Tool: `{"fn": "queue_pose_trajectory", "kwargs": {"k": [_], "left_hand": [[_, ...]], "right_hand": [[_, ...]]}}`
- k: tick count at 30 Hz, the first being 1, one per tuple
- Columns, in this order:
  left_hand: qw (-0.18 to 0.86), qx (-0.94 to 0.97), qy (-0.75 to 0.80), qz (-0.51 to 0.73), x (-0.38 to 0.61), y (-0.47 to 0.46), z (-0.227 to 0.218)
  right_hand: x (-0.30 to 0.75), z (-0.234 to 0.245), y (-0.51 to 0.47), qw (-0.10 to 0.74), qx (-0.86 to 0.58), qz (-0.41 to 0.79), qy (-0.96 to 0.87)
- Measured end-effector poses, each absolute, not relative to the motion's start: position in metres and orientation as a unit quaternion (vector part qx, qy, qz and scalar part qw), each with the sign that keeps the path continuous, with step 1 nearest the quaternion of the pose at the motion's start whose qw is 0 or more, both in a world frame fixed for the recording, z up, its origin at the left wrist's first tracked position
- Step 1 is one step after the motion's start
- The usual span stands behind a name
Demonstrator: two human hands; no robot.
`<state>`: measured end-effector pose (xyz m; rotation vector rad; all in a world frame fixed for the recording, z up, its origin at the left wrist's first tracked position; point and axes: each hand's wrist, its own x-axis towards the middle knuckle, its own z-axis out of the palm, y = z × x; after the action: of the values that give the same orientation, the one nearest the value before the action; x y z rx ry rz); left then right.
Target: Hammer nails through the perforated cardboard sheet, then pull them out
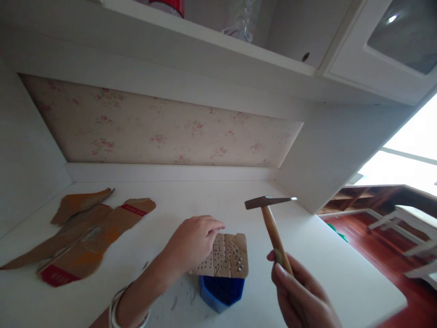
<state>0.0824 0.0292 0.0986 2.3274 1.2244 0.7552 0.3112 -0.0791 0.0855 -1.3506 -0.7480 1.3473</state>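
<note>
Right hand (300,291) upright, fingers clamped round hammer (273,232), its head uppermost. Left hand (193,241) palm down over perforated cardboard (229,257); cannot tell whether fingertips pinch anything.

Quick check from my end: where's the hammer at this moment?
In the head view, the hammer is right of centre, held in the right hand, to the right of the hole-dotted cardboard piece.

The left hand (193,241) partly hides the holed cardboard (227,257); the top edge crops a red container (172,6).
</note>
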Motion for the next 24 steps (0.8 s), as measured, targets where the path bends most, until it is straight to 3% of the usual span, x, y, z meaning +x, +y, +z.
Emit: {"fn": "queue_pose_trajectory", "kwargs": {"k": [3, 7, 14, 19, 24], "left_hand": [[0.131, 0.781, 0.529, 0.303, 0.052, 0.048, 0.104], [0.056, 0.736, 0.632, 0.237, 0.017, 0.079, 0.080], [0.069, 0.825, 0.530, 0.184, 0.030, 0.107, -0.008], [0.080, 0.888, 0.430, 0.143, 0.043, 0.106, -0.055], [0.084, 0.884, 0.431, 0.162, 0.042, 0.113, -0.072]], "right_hand": [[0.322, 0.073, -0.035, 0.576, -0.465, 0.583, -0.335], [0.339, 0.043, 0.026, 0.603, -0.374, 0.639, -0.297], [0.338, -0.024, 0.073, 0.587, -0.414, 0.635, -0.286], [0.339, -0.032, 0.077, 0.516, -0.418, 0.687, -0.296], [0.341, -0.031, 0.079, 0.499, -0.419, 0.697, -0.300]]}}
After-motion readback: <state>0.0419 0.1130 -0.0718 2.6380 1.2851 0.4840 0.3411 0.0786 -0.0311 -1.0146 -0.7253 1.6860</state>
